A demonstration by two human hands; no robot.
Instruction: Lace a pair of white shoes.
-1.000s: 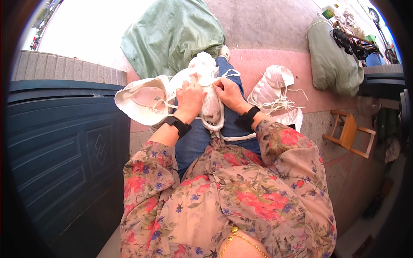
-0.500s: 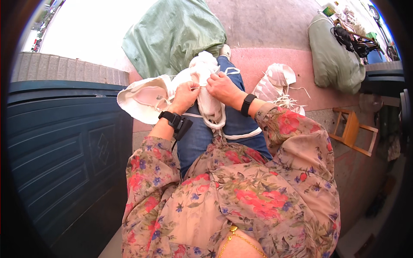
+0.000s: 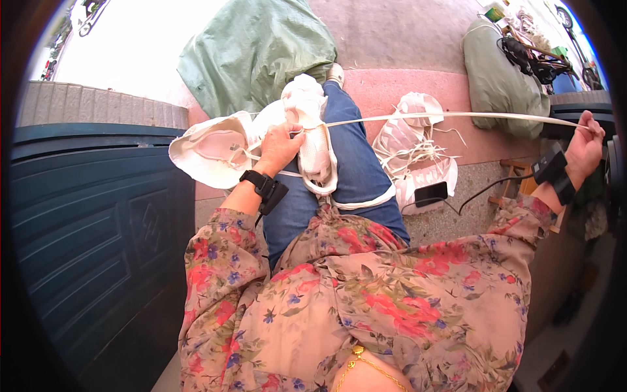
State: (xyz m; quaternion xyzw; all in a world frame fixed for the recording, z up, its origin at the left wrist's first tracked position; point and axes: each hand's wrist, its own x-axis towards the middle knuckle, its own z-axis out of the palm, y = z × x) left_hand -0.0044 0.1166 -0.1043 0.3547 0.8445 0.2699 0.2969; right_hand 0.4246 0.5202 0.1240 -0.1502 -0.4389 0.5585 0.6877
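Observation:
A white woven piece (image 3: pixel 307 130) of cream strips lies over my knees in blue jeans. My left hand (image 3: pixel 279 147) grips it near its middle, a black band on that wrist. My right hand (image 3: pixel 586 145) is stretched far out to the right, shut on the end of a long cream strip (image 3: pixel 457 115). The strip runs taut from the woven piece to that hand. A round white woven piece (image 3: pixel 212 149) rests just left of my left hand.
A heap of white strips (image 3: pixel 413 147) and a black phone (image 3: pixel 431 193) with a cable lie on the floor at right. A green sack (image 3: pixel 255 52) sits ahead, a grey-green bundle (image 3: pixel 499 78) at upper right. A dark blue panel (image 3: pixel 85 222) stands at left.
My right hand left the woven piece and swung far out to the right, pulling the cream strip taut. My left hand stayed holding the piece.

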